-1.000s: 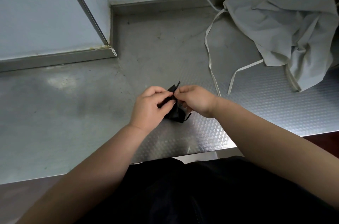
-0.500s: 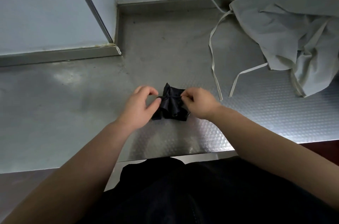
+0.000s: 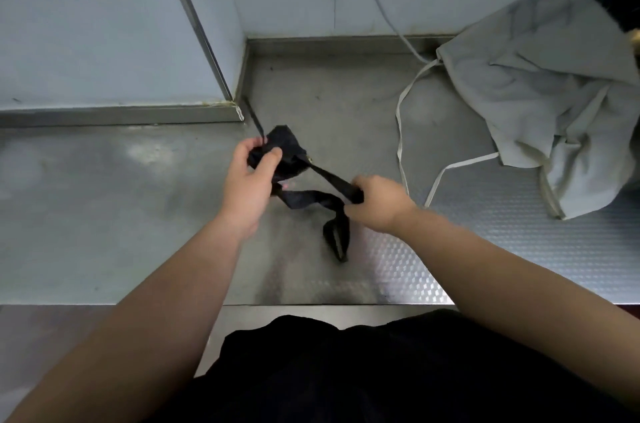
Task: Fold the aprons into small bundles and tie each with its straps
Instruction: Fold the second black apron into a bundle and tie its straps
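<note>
Across the dull steel table (image 3: pixel 104 214), smooth on the left and embossed at the near right, a low steel rim runs along the far edge under pale blue-grey wall panels (image 3: pixel 86 24) that step forward on the left. A crumpled grey apron (image 3: pixel 536 93) lies far right with its pale straps (image 3: pixel 401 131) trailing toward the middle. At centre the left hand (image 3: pixel 249 187) holds the black bundle (image 3: pixel 287 149), fingers and thumb curled round it. The right hand (image 3: pixel 377 204), a little blurred, grips the black strap (image 3: pixel 311 197), whose slack loops down toward the near edge. Half a second ago both hands pinched the bundle close together, its tie snug. Now they are apart, the bundle is farther away and the strap is drawn out loose.
</note>
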`<state>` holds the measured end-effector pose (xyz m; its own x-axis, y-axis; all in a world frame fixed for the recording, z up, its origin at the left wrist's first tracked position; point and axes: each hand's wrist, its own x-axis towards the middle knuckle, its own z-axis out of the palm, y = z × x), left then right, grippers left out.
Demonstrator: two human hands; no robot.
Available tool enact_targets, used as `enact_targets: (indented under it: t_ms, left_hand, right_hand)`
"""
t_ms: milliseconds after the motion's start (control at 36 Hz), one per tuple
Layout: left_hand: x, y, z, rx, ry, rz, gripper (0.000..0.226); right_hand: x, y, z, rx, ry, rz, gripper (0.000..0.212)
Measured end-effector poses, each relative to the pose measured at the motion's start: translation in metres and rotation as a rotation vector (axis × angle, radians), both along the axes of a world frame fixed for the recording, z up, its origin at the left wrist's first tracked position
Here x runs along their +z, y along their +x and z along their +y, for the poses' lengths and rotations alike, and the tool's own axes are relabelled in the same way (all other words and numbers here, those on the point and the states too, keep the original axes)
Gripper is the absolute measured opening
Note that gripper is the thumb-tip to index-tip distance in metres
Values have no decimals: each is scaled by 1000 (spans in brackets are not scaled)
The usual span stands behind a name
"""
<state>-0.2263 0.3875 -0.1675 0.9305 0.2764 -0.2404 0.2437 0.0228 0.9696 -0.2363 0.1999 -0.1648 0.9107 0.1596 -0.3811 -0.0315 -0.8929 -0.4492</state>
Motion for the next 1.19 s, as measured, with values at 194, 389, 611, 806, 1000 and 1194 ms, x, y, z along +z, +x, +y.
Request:
enact_targets:
  t_ms: [194,389,611,806,1000,1194]
  left_hand:
    - [11,-17,-10,-390,800,-12,80]
    - [46,-4,-31,-255,634,-60,16]
    - [134,13,2,226,-113,-156,17]
    - [215,18,53,209,-265,-400,20]
    - [305,14,127,135,-318,-640,30]
    - [386,18,210,89,-156,-682,31]
  right_hand:
    - [37,10,5,40,262,-192,3]
    - [70,18,-8,44,333,-280,37]
    - [132,57,0,-252,635,-243,12]
    - [231,73,56,-271,1130,-101,14]
    - [319,83,136,-48,1278,-174,32]
    - [404,91,217,29,1350,-356,29]
